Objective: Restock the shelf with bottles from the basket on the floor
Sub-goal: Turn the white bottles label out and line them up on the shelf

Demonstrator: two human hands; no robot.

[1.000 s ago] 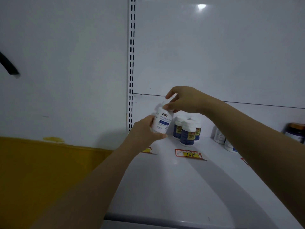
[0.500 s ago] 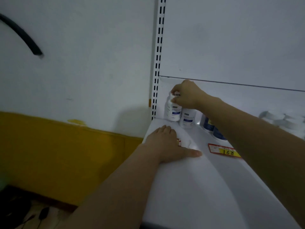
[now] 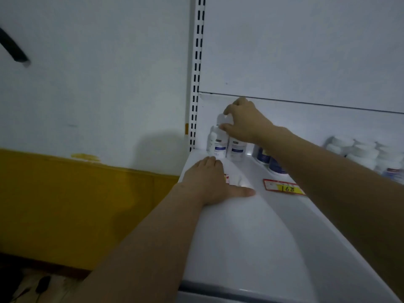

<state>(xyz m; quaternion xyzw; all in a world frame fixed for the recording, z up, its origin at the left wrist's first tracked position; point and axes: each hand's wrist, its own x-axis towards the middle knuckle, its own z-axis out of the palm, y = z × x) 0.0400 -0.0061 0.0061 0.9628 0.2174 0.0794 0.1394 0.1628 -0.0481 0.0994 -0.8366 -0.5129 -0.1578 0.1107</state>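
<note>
A white bottle with a blue label [image 3: 218, 145] stands at the back left corner of the white shelf [image 3: 251, 237]. My right hand [image 3: 247, 122] grips its cap from above, fingers curled round it. A second white bottle [image 3: 237, 150] stands right beside it, partly hidden under that hand. My left hand [image 3: 209, 182] lies flat on the shelf just in front of the bottles, thumb stretched out to the right, holding nothing. The basket is out of view.
Dark blue bottles [image 3: 273, 162] stand to the right behind my right forearm, and blurred white bottles [image 3: 360, 154] further right. A red and yellow price tag [image 3: 284, 188] lies on the shelf. A slotted upright [image 3: 196, 84] borders the shelf on the left.
A second ago both hands held the bottle in the air. It now stands at the shelf's back left corner under my right hand, and my left hand has dropped flat onto the shelf.
</note>
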